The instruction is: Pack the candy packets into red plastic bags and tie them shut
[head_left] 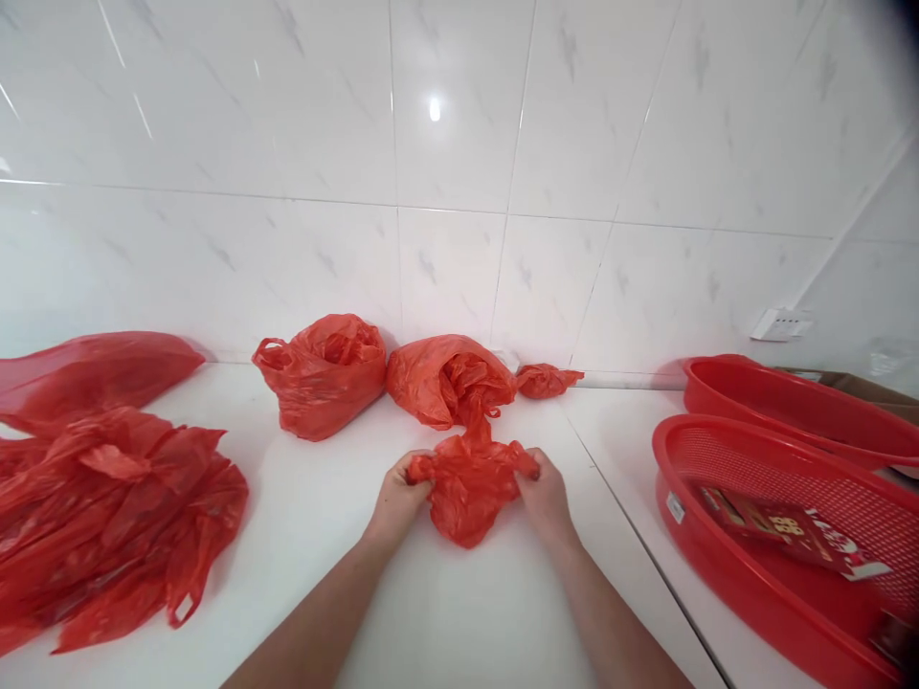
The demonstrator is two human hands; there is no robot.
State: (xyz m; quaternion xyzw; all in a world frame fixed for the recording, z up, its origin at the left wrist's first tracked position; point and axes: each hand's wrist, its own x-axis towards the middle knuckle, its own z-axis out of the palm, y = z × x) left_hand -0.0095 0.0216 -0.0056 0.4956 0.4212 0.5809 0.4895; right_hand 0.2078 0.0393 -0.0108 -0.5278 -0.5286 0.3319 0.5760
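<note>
Left hand (396,495) and right hand (547,493) pinch a red plastic bag (470,496) — rounded end nearest, long axis fore-and-aft.

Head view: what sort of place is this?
Probably an indoor work counter, exact use unclear: a white tabletop against a marbled tile wall, several red plastic bags, and a perforated red basket at the right.

One head-worn camera looks forward and down, close over the hands (396,492), toward the tiled wall (459,134).
</note>
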